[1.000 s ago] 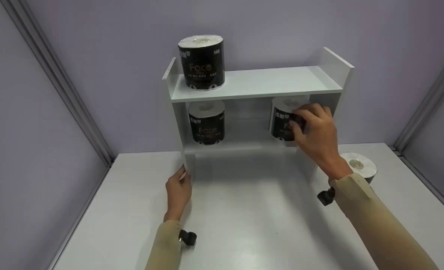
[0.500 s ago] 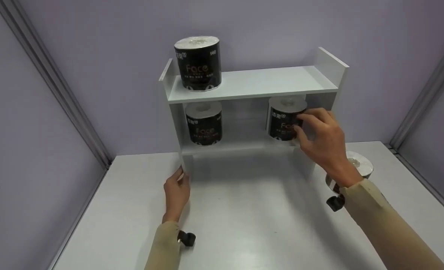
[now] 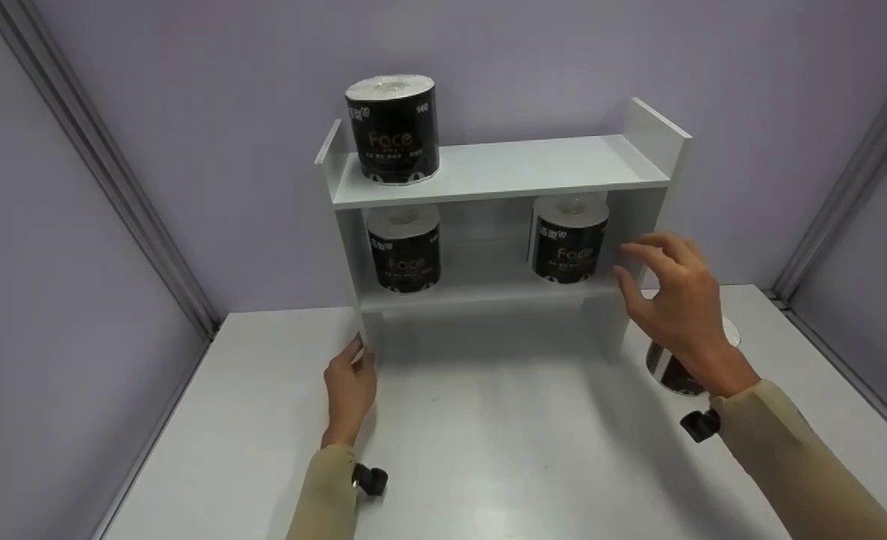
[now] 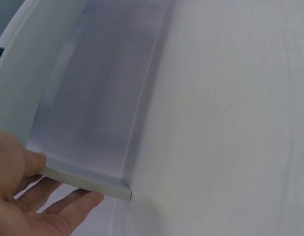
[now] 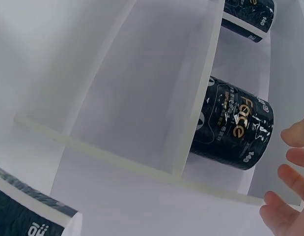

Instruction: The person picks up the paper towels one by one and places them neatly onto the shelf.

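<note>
A white two-tier shelf [image 3: 488, 300] stands on the table against the wall. With thumb and fingers on either side, my left hand [image 3: 350, 388] pinches the lower front of its left side panel [image 4: 88, 183]. Just right of the shelf, my right hand [image 3: 675, 304] is held in the air, fingers apart and holding nothing. The nearest thing to it is a black-wrapped toilet roll [image 3: 569, 244], upright at the right of the middle tier; a gap shows between them. Another toilet roll [image 3: 404, 251] stands at that tier's left end, and a third roll [image 3: 393, 135] sits above it on top.
One more toilet roll [image 3: 672, 371] stands on the white table [image 3: 458, 442] to the right of the shelf, partly hidden behind my right wrist. Grey wall panels with metal frame strips [image 3: 113, 172] close in both sides.
My right hand has let go of the toilet roll on the middle tier and drawn back to the right and down. The left hand keeps its hold on the side panel.
</note>
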### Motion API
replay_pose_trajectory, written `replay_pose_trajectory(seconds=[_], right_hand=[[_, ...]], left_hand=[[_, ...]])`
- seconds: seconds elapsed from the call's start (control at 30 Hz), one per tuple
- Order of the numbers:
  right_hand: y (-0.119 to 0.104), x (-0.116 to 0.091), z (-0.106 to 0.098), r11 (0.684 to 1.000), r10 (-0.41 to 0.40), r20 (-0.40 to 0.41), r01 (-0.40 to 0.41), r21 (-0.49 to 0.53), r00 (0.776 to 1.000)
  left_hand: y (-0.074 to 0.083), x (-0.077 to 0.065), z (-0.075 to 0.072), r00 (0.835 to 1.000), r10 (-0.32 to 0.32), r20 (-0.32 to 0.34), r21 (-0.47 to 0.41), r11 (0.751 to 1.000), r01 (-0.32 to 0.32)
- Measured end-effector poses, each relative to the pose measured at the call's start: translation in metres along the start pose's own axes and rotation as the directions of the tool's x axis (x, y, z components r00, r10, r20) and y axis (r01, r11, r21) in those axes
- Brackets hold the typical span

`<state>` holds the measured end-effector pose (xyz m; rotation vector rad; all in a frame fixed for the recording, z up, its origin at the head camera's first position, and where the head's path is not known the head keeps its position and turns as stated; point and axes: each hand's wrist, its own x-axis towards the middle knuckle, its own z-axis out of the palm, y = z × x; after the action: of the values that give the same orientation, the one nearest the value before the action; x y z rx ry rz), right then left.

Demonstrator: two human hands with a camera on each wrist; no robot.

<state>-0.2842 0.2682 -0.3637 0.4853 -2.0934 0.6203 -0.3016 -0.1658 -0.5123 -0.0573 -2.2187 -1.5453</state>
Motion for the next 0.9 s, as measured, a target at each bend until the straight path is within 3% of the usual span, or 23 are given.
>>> replay_pose_trajectory(seconds=[0.9], right_hand=[[0.043, -0.035, -0.024, 0.997, 0.029, 0.051, -0.025, -0.080, 0.998]], left_hand=[[-0.001, -0.001, -0.002, 1.000, 0.005, -0.001, 0.004, 1.000, -0.005]])
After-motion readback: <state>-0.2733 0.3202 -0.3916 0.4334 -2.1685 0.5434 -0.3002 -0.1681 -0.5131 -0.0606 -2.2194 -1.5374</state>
